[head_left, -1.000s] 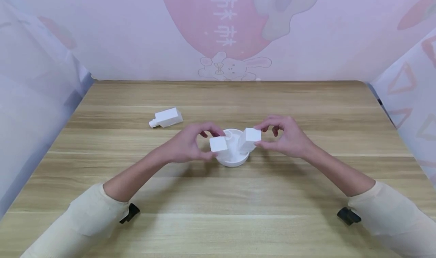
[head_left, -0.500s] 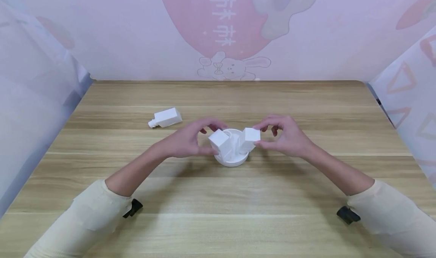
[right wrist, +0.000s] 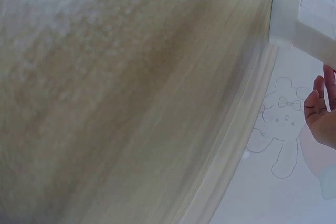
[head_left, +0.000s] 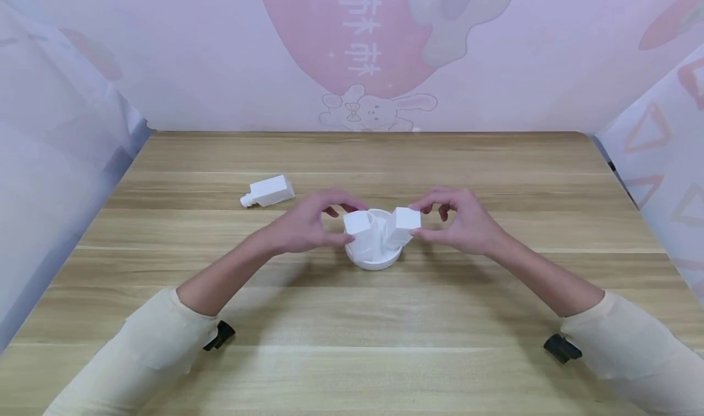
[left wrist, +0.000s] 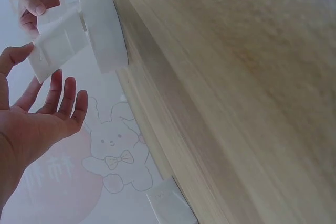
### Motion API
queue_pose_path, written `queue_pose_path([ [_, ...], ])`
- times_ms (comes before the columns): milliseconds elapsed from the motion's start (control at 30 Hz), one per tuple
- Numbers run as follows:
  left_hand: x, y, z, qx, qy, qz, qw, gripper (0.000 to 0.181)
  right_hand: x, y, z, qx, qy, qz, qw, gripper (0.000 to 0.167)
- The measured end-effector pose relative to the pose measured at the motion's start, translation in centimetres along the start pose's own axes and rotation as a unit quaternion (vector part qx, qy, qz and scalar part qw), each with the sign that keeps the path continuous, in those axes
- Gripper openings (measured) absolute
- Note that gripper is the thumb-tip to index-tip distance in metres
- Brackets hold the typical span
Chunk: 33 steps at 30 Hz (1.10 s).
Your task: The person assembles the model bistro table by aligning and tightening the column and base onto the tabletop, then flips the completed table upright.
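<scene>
Pale printed sheeting (head_left: 209,55) backs the wood-grain tabletop (head_left: 374,349). At a round white dish (head_left: 376,266), the left white block (head_left: 359,222) and right white block (head_left: 407,218) slant upward and apart, long axes toward my hands. My left hand (head_left: 308,226) clamps its fingers (head_left: 342,197) on the first, my right hand (head_left: 461,222) on the second. Nearer my left, a white bottle (head_left: 271,190) lies neck leftward.

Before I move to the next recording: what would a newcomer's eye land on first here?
Probably the two hands at mid-table, where the left hand and right hand each pinch a tilted white block, the left block and right block, at a round white dish. Next, a white bottle lying on its side, beyond the left hand. Behind the table, a rabbit drawing on the pale backdrop.
</scene>
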<state>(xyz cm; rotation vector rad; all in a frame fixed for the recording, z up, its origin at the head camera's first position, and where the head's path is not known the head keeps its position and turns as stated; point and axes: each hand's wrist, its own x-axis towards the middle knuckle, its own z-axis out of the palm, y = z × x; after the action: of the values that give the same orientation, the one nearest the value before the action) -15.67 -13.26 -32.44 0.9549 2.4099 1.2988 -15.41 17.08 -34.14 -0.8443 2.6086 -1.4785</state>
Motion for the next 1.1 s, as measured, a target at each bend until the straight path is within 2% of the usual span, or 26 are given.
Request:
queue_pose_path([
  [200,0.5,0.4,0.4,-0.004,-0.043,0.015,0.999,0.048,0.0,0.1,0.0,0.002,-0.001,-0.004,1.0,0.029],
  [300,0.6,0.6,0.7,0.003,-0.045,0.016,0.9988,0.051,0.0,0.1,0.0,0.0,0.0,-0.007,1.0,0.029],
  [433,0.7,0.7,1.2,0.021,-0.008,-0.001,0.9997,0.048,0.0,0.1,0.0,-0.001,0.0,-0.008,1.0,0.029],
  [567,0.6,1.1,1.7,0.064,0.042,-0.023,0.9968,0.05,0.0,0.1,0.0,-0.002,0.0,-0.007,1.0,0.03],
  [700,0.6,1.5,2.0,0.083,0.065,-0.029,0.994,0.046,0.0,0.0,0.0,-0.002,0.0,-0.007,1.0,0.031],
  [833,0.6,1.7,2.0,0.064,0.052,-0.02,0.9964,0.043,0.1,0.0,0.0,-0.002,0.0,-0.009,1.0,0.03],
  [1100,0.7,1.6,2.0,0.006,-0.006,0.006,0.9999,0.046,0.1,0.0,-0.1,-0.003,-0.003,-0.005,1.0,0.03],
])
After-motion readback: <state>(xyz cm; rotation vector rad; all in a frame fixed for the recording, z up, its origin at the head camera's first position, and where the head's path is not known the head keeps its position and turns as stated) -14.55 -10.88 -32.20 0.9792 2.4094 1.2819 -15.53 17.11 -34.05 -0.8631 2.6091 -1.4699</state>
